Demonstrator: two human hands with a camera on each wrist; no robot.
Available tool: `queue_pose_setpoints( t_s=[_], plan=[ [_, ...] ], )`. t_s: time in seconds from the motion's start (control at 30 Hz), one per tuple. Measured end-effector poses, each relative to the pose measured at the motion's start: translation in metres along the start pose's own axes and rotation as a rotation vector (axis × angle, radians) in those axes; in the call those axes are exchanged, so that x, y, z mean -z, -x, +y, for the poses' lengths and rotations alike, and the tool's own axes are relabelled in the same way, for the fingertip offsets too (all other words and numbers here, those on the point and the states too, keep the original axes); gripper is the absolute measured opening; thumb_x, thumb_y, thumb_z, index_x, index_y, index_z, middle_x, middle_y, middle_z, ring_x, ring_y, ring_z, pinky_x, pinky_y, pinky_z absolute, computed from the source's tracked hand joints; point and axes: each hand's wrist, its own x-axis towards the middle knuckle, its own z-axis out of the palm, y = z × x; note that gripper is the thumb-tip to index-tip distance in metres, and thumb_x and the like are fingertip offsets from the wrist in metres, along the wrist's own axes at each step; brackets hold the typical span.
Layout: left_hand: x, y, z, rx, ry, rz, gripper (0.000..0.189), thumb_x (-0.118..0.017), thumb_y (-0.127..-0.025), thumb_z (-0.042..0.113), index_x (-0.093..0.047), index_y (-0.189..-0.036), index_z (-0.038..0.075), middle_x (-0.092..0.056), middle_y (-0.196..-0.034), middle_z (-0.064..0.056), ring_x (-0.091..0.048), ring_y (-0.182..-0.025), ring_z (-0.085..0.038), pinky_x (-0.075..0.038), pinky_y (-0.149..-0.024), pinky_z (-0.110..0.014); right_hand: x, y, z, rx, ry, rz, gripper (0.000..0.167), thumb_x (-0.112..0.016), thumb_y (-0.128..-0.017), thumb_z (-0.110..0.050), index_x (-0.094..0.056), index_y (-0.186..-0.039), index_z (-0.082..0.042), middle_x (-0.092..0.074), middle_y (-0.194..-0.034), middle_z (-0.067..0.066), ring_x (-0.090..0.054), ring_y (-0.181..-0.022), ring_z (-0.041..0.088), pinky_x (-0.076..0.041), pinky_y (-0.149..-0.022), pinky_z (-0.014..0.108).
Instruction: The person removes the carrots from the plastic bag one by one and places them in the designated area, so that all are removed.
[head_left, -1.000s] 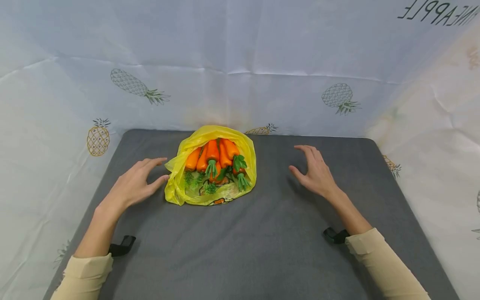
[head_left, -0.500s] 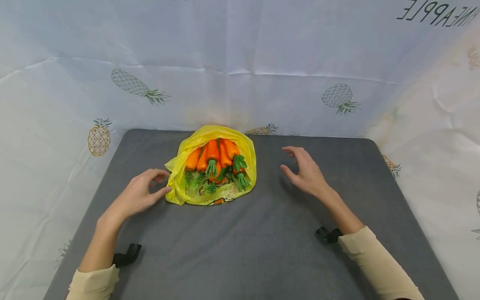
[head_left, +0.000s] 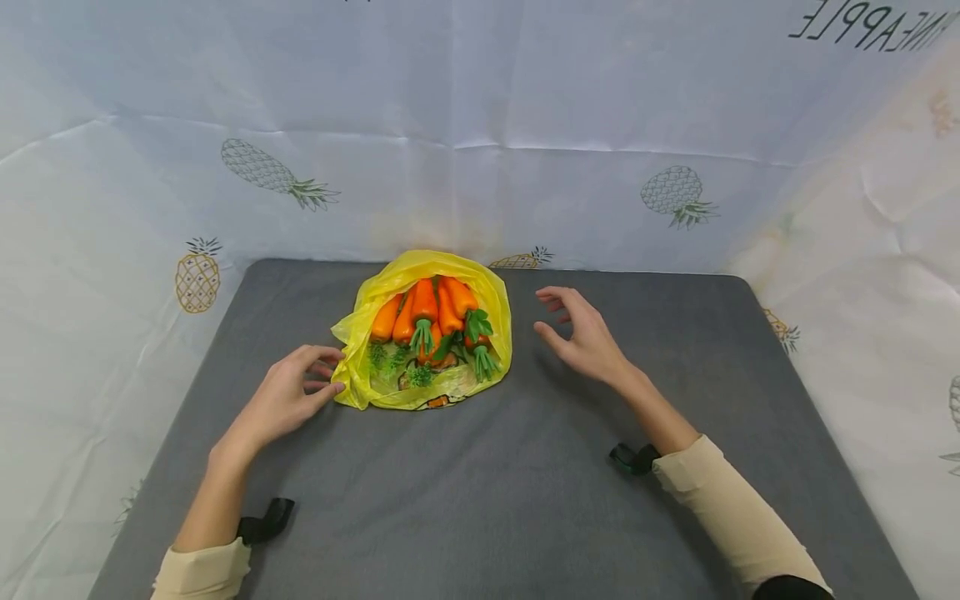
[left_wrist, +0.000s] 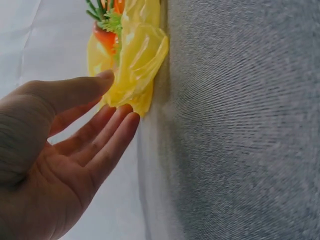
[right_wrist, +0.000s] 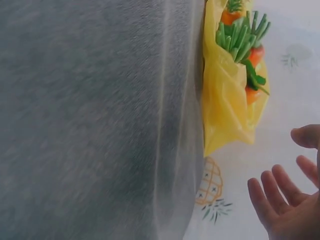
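A yellow plastic bag (head_left: 352, 367) lies at the back of the table with its mouth spread wide. Inside it are several orange carrots (head_left: 424, 300) with green tops. My left hand (head_left: 288, 392) is at the bag's left edge, thumb and fingers apart and slightly bent. In the left wrist view the fingertips overlap the bag's side, and I cannot tell whether they touch it. To the right of the bag, a short gap away, is my right hand (head_left: 583, 337), its thumb spread from loosely bent fingers and nothing held.
A grey cloth covers the table (head_left: 480, 500). Behind it and at both sides hangs a white curtain (head_left: 480, 192) printed with pineapples. Black straps (head_left: 266, 521) are on both wrists.
My right hand has moved left, closer to the bag. The left hand has shifted slightly toward me and rightward, its fingers bending more at the bag's edge. The bag has barely moved.
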Motion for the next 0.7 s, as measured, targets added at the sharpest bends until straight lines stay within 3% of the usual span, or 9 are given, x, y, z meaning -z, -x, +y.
queue_pose_setpoints(
  t_s=[0.17, 0.4, 0.57, 0.7],
  plan=[
    [-0.003, -0.001, -0.003, 0.007, 0.008, 0.022, 0.041, -0.084, -0.093, -0.001, -0.066, -0.130, -0.001, -0.066, -0.123, -0.022, -0.074, -0.106, -0.039, -0.068, -0.085, -0.049, -0.007, -0.009, -0.005, -0.013, -0.077, -0.016, 0.051, -0.076, -0.103, -0.014, -0.057, -0.149, -0.005, -0.065, -0.141, 0.018, -0.065, -0.124, 0.039, -0.061, -0.100, 0.055],
    [-0.007, -0.003, -0.005, -0.011, 0.029, 0.079, 0.045, -0.083, -0.091, -0.005, -0.064, -0.131, 0.000, -0.065, -0.123, -0.023, -0.075, -0.104, -0.040, -0.068, -0.079, -0.049, -0.020, -0.023, -0.010, -0.030, -0.161, -0.058, 0.049, -0.074, -0.103, -0.010, -0.056, -0.149, -0.002, -0.064, -0.142, 0.023, -0.065, -0.125, 0.044, -0.062, -0.099, 0.058],
    [-0.009, -0.002, -0.008, -0.048, 0.030, 0.122, 0.046, -0.084, -0.090, -0.007, -0.067, -0.132, 0.001, -0.068, -0.122, -0.022, -0.076, -0.099, -0.040, -0.068, -0.075, -0.048, -0.030, -0.033, -0.012, -0.031, -0.201, -0.069, 0.047, -0.072, -0.105, -0.010, -0.056, -0.148, 0.000, -0.065, -0.140, 0.023, -0.068, -0.123, 0.039, -0.063, -0.099, 0.056],
    [-0.010, 0.000, -0.008, -0.036, 0.025, 0.120, 0.044, -0.084, -0.091, -0.005, -0.070, -0.131, 0.002, -0.070, -0.124, -0.021, -0.076, -0.099, -0.039, -0.068, -0.074, -0.046, -0.039, -0.041, -0.014, -0.037, -0.251, -0.087, 0.047, -0.072, -0.105, -0.012, -0.056, -0.148, -0.002, -0.067, -0.139, 0.022, -0.069, -0.122, 0.037, -0.062, -0.100, 0.057]
  ],
)
